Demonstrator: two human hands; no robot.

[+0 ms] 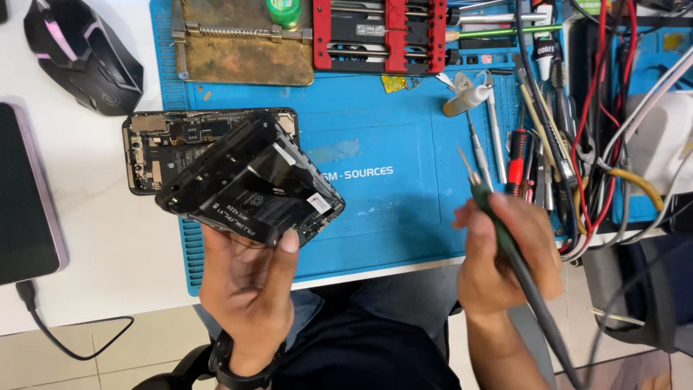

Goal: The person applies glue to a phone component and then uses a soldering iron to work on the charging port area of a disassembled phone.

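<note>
My left hand [249,282] holds an opened black phone [249,180] up over the near edge of the blue work mat [382,209], its inner side with the battery facing me. Behind it, a second opened phone [162,144] lies flat, partly on the mat and partly on the white table. My right hand [505,253] grips a corded, pen-like tool with a green grip [491,206]; its thin metal tip [465,162] points up and left above the mat, apart from the phone.
A black mouse [83,54] and a dark tablet [25,195] with a cable lie on the left. A brown board holder [245,43] and a red clamp [382,32] are at the mat's far edge. Screwdrivers, tweezers [498,137] and tangled wires [606,144] crowd the right.
</note>
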